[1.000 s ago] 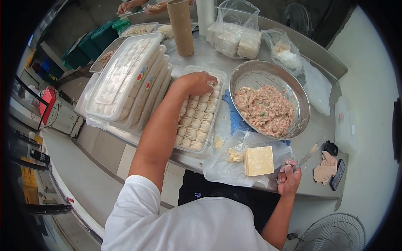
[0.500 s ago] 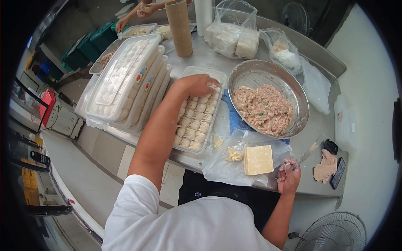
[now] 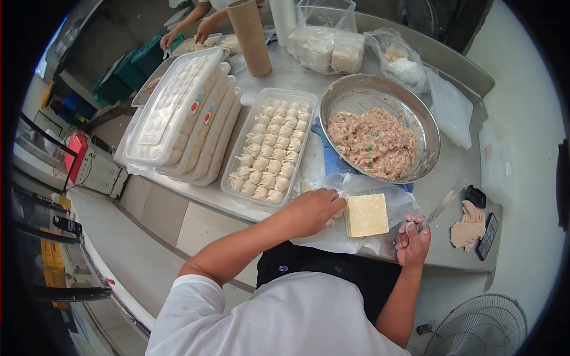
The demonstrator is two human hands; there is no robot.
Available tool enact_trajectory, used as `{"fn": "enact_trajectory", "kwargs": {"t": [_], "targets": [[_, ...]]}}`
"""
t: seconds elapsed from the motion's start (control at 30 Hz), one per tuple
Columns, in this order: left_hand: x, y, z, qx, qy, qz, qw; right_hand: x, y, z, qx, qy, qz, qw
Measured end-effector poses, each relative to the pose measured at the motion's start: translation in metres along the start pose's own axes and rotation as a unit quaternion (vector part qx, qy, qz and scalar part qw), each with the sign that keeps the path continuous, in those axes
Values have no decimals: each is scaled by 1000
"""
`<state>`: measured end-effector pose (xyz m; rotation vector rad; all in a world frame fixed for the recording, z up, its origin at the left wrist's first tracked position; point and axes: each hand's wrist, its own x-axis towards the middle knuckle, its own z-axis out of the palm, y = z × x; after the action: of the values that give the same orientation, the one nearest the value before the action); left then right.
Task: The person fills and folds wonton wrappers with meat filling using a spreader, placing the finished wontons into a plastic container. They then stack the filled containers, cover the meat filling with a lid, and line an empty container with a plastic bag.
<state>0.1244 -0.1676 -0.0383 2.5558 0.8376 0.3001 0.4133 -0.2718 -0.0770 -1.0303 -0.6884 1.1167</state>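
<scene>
I see two bare hands at the steel table point(image 3: 457, 231). The left hand point(image 3: 317, 212) is at the left edge of one stack of square wrappers point(image 3: 366, 215), its fingers bent and close together; I can't tell whether they pinch anything. The right hand point(image 3: 412, 242), to the right of that stack, has its fingers curled round one thin flat tool point(image 3: 442, 207), blade pointing away.

The wrappers sit on a plastic sheet point(image 3: 373, 244). Beyond them, one round metal bowl point(image 3: 428, 126) holds a mound of meat filling point(image 3: 374, 142), with a blue cloth point(image 3: 337, 160) partly under it. Left of the bowl is one uncovered tray point(image 3: 225, 184) of dumplings point(image 3: 270, 151), packed too tightly for a sure count. Beside it stand at least three stacked containers point(image 3: 178, 113).

Farther back are one cardboard tube point(image 3: 252, 38), one white roll point(image 3: 282, 22) and two plastic bags point(image 3: 329, 44) point(image 3: 399, 59). One phone point(image 3: 487, 237) lies at the right. Across the table, two hands of a co-worker point(image 3: 205, 28) work over another tray point(image 3: 193, 47).
</scene>
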Motion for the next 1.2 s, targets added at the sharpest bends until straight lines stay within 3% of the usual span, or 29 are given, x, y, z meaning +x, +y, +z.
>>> {"fn": "enact_trajectory", "kwargs": {"t": [0.03,0.17,0.23,0.43,0.5,0.67,0.73,0.8,1.03,1.1,1.2], "targets": [[-1,-1,4,23,33,-2,999,1,0,-1,-2,-8,0,1000],[-4,-1,-6,18,28,-21,999,2,-1,0,-3,-15,7,1000],[-3,5,-35,-167,57,-32,984,2,1,-2,6,-7,4,1000],[43,-67,-136,-71,204,-110,970,2,-2,0,2,-13,3,1000],[65,-119,-148,19,192,-123,974,2,-1,1,3,-10,6,1000],[88,-165,-147,-21,91,-143,985,-1,-1,0,23,11,-3,1000],[90,-166,-146,-63,51,-145,986,-2,-2,2,24,15,-3,1000],[88,-168,-147,-120,4,-202,972,-1,-2,1,22,15,4,1000],[91,-157,-147,10,28,-168,985,2,-5,3,3,-3,15,1000],[88,-133,-162,-58,-58,-275,958,2,-4,2,4,-5,12,1000],[89,-143,-158,-56,-72,-242,966,3,0,-3,8,-8,9,1000]]}}
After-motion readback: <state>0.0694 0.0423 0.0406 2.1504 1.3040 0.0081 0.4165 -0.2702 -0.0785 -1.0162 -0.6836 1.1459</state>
